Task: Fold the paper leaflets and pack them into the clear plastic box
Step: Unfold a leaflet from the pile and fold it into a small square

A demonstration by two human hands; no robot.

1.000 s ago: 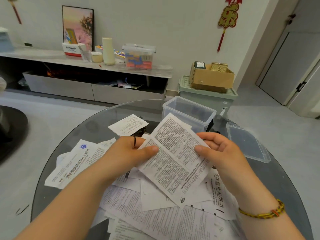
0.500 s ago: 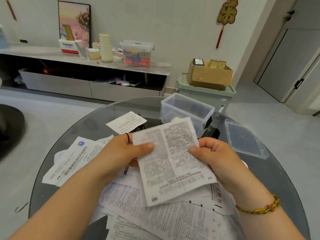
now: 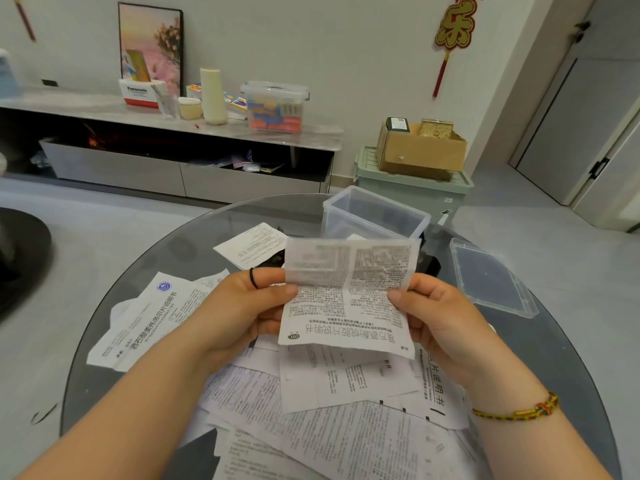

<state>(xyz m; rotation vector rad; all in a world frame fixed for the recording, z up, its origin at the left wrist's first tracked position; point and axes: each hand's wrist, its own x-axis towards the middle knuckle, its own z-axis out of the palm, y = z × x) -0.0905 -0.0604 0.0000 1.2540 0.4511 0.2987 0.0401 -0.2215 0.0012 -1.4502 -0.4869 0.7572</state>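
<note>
I hold a printed paper leaflet (image 3: 346,306) above the round glass table (image 3: 145,271). My left hand (image 3: 249,303) pinches its left edge and my right hand (image 3: 433,317) pinches its right edge. The leaflet's top part is bent over toward me and blurred. Just behind it stands the clear plastic box (image 3: 375,216), open, with its inside partly hidden by the paper. Its clear lid (image 3: 491,278) lies flat to the right. Several loose leaflets (image 3: 346,427) are piled on the table under my hands.
One leaflet (image 3: 145,320) lies at the table's left and a smaller one (image 3: 251,245) behind my left hand. Beyond the table are a green bin with a cardboard box (image 3: 420,150) on it and a low cabinet (image 3: 173,140) along the wall.
The leaflet has turned from a slant to square in front of me, and its top part is now folding down toward me. Both hands kept their hold on its edges.
</note>
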